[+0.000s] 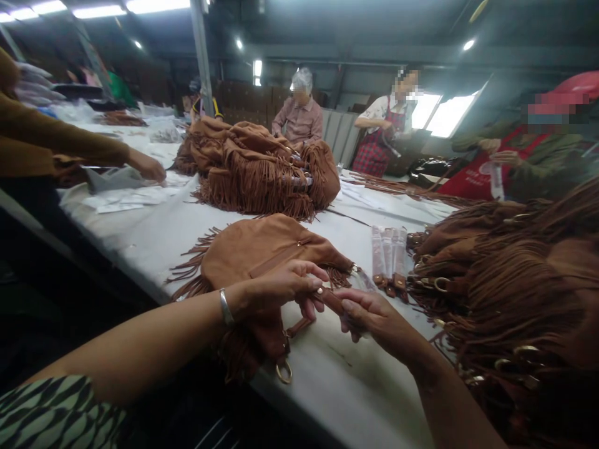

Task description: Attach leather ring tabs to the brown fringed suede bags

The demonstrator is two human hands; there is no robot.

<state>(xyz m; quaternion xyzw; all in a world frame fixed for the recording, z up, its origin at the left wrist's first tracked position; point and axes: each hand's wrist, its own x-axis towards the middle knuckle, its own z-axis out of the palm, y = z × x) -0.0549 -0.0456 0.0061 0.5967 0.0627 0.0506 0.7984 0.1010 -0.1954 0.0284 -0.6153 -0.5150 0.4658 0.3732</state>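
A brown suede bag with fringe (262,252) lies in front of me on the white table (327,374). Its strap (327,299) runs between my hands, and a gold ring (283,371) hangs from the bag at the table's front edge. My left hand (281,287), with a silver bracelet on the wrist, pinches the strap near a small gold stud. My right hand (369,315) grips the same strap from the other side, fingers curled round it and a clear plastic wrap.
A pile of fringed bags (257,165) sits mid-table, and another heap with gold rings (505,280) fills the right. Plastic-wrapped strap pieces (388,255) lie beside my hands. A person's hand (147,168) works at the left; other people stand at the far end.
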